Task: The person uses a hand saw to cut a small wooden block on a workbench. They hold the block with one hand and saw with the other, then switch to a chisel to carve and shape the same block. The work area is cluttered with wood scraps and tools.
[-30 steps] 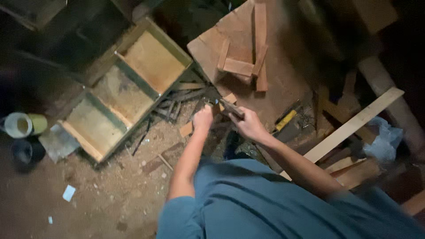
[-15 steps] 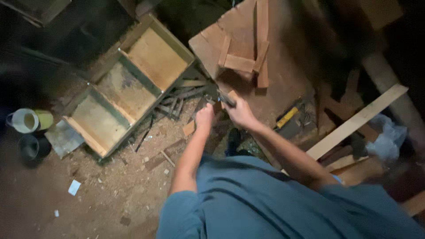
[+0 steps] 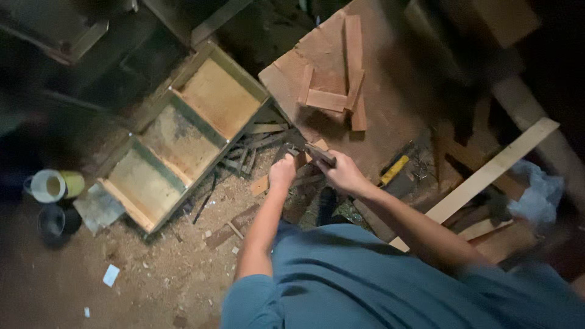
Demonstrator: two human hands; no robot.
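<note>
Firmly closed, right hand (image 3: 344, 173) around small wood block (image 3: 319, 153); left hand (image 3: 282, 172) fisted.

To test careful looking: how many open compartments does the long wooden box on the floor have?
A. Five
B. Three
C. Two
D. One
B: the box is split by two cross dividers into three open compartments in a row, left of the hands.

Dim light, sawdust-strewn dirt floor (image 3: 140, 286) (scraps everywhere), wooden compartment tray (image 3: 183, 134)
</note>
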